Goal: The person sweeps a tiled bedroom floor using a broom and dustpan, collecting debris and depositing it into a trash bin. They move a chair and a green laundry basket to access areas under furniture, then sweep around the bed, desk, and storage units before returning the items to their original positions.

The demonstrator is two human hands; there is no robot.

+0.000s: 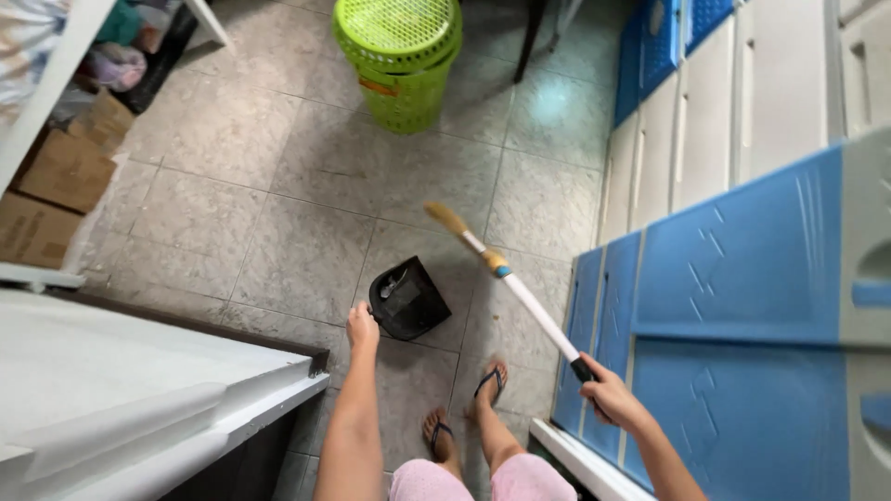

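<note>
A black plastic dustpan (408, 299) is held by its handle in the clenched left hand (361, 327) and is rested on the grey tiled floor (278, 186), just ahead of the sandalled feet (464, 408). A white-handled broom (506, 274) is gripped at its black end by the right hand (608, 394) (beside blue plastic cabinets (742, 325)), its straw-coloured head raised. A lime-green plastic basket (401, 56) is seen well apart.

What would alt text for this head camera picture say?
A person's left hand grips a black dustpan on a grey tiled floor, while the right hand holds a white-handled broom. A green basket stands beyond.
</note>
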